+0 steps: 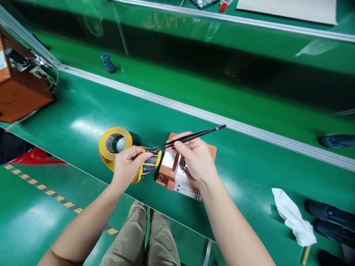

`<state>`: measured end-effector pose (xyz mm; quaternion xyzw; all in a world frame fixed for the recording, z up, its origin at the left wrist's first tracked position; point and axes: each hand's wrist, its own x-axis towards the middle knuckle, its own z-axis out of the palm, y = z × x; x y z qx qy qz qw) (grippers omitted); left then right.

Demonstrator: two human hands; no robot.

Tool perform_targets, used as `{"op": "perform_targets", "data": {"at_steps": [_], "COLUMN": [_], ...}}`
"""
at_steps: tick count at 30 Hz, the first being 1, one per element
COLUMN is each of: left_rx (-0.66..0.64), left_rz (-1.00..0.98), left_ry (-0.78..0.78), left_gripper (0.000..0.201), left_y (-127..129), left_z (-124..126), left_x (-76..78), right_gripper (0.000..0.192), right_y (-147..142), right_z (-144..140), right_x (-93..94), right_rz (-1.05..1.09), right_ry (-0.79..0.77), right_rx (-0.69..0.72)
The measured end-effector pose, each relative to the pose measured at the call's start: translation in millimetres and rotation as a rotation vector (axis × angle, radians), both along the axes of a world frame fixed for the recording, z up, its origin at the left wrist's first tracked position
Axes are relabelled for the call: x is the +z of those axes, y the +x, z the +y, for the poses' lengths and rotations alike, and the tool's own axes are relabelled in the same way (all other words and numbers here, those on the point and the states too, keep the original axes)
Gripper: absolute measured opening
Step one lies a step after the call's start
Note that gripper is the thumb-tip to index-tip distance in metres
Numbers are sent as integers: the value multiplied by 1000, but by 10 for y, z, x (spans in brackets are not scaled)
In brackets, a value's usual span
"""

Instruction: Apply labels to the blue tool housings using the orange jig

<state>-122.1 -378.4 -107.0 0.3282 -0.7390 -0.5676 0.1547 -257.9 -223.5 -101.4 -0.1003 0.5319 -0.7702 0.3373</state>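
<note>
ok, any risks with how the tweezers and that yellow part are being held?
The tweezers tip sits right at the left hand fingertips, so a slip could jab them. The part is pinched in mid-air over the bench edge and could drop to the floor. The right hand works above the fixture.

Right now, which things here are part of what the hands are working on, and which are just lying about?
In hand:
left hand holding yellow label strip
right hand holding black tweezers
orange fixture beneath

Lying about:
yellow tape roll
white cloth
dark parts
orange box
</note>
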Motion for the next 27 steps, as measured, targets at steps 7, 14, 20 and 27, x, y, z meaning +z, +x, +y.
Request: {"op": "perform_targets", "data": {"at_steps": [7,14,20,27], "left_rx": [-58,-306,-591,-464], "left_rz": [-20,-263,-659,-192], "left_ry": [-38,-579,-906,-1106], "left_gripper": [21,46,58,54], "left_y": [-54,-360,-660,-399], "left_z": [-17,44,224,315], "left_x": [22,65,-12,-15], "right_gripper": [28,23,19,14], "right_y": [-11,-129,-226,-162], "right_z": [-20,306,854,1267], "right_x": [-29,-69,-91,-274], "right_rz": [29,77,144,266], "right_ry": [51,120,207,274], "right_rx": [-36,-191,-241,-188]}}
